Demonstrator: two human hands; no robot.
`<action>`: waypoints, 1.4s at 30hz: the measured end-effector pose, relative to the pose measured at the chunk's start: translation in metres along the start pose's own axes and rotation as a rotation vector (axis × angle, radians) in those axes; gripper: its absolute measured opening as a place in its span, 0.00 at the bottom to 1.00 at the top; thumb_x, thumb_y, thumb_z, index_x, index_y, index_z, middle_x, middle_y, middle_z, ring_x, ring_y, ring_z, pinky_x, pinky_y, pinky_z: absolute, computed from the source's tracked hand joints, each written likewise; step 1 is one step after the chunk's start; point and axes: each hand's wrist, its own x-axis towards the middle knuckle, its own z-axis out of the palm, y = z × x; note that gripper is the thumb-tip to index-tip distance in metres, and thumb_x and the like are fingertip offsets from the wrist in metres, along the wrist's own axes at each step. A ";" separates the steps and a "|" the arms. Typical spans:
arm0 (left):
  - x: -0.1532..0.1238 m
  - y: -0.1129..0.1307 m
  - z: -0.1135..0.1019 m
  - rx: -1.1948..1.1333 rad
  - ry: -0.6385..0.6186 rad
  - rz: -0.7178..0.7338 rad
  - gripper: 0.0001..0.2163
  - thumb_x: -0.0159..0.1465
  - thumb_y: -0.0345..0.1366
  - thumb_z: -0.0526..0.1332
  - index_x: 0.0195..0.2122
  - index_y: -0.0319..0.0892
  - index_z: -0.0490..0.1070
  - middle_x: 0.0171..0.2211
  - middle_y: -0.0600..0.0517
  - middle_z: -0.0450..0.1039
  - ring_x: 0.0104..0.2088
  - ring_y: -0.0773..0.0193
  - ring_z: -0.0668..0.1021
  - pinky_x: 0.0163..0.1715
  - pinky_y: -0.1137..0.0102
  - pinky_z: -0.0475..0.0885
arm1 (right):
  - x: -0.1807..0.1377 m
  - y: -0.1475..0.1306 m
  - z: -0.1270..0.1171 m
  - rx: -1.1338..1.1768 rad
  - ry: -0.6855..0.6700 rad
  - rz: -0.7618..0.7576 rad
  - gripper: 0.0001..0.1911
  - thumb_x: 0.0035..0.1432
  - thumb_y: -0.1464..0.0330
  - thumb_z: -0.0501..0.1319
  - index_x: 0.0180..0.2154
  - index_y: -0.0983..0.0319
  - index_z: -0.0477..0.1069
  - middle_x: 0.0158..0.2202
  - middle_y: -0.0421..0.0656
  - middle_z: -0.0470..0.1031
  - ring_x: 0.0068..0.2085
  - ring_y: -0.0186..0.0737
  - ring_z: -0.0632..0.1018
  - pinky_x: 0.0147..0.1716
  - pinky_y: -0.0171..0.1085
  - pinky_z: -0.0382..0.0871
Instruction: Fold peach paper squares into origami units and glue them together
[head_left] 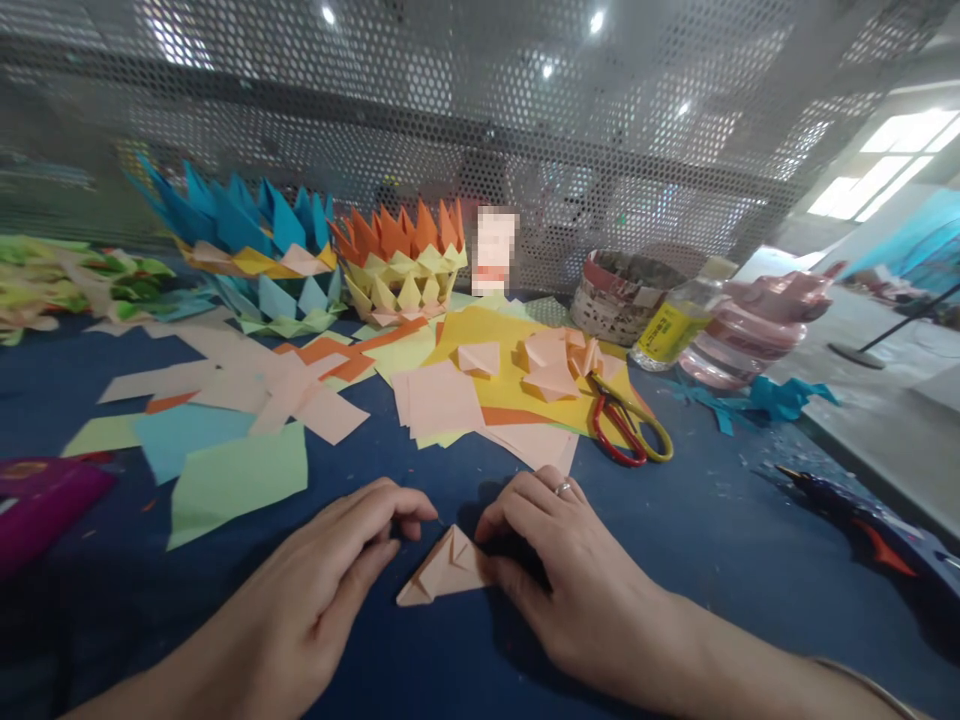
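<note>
Head view: a folded peach paper triangle (444, 572) lies near on the dark blue surface (712, 530), its long axis running left-right. The right hand (577, 575) covers its right end, grip unclear; the left hand (330, 570), loosely curled and empty, sits just left.

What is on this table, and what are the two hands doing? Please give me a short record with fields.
surface: blue table
left hand: fingers curled, close beside the folded peach paper; contact unclear
right hand: fingers touching that paper's right edge; ring worn
behind the hands: peach paper squares, yellow sheet, scissors
far back: blue paper crown, orange paper crown
right side: glue bottle
</note>
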 end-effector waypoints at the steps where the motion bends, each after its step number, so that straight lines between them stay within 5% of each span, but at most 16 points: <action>1: 0.002 0.001 0.000 -0.013 0.022 -0.001 0.10 0.76 0.34 0.50 0.53 0.55 0.65 0.44 0.59 0.78 0.44 0.71 0.83 0.44 0.83 0.74 | 0.000 0.000 0.001 0.006 0.008 -0.010 0.08 0.63 0.79 0.62 0.40 0.60 0.73 0.42 0.42 0.76 0.45 0.44 0.72 0.50 0.46 0.63; 10: 0.007 0.010 0.003 -0.027 -0.037 0.114 0.23 0.69 0.24 0.48 0.58 0.57 0.69 0.51 0.56 0.74 0.49 0.66 0.79 0.49 0.77 0.73 | -0.001 0.002 0.007 0.016 0.026 -0.051 0.12 0.61 0.82 0.62 0.40 0.60 0.74 0.40 0.41 0.77 0.45 0.43 0.73 0.50 0.46 0.63; 18: 0.014 0.009 0.004 -0.099 -0.086 0.142 0.12 0.74 0.26 0.51 0.43 0.49 0.72 0.47 0.54 0.71 0.48 0.64 0.76 0.49 0.73 0.70 | -0.002 0.000 0.007 0.011 0.028 -0.085 0.10 0.63 0.81 0.63 0.40 0.60 0.76 0.40 0.42 0.78 0.44 0.43 0.74 0.49 0.45 0.63; 30: 0.015 0.015 0.007 -0.069 -0.082 0.151 0.14 0.71 0.23 0.49 0.45 0.49 0.70 0.46 0.54 0.73 0.46 0.62 0.76 0.48 0.68 0.68 | -0.002 -0.002 0.006 -0.091 0.032 -0.088 0.11 0.62 0.82 0.64 0.37 0.60 0.75 0.38 0.41 0.77 0.43 0.42 0.74 0.48 0.42 0.65; 42: 0.020 0.019 0.006 -0.127 -0.099 0.089 0.11 0.72 0.26 0.50 0.35 0.46 0.64 0.39 0.55 0.72 0.41 0.64 0.75 0.44 0.70 0.68 | -0.001 -0.003 0.007 -0.096 0.020 -0.061 0.13 0.59 0.84 0.66 0.37 0.61 0.75 0.38 0.40 0.77 0.43 0.41 0.73 0.48 0.41 0.65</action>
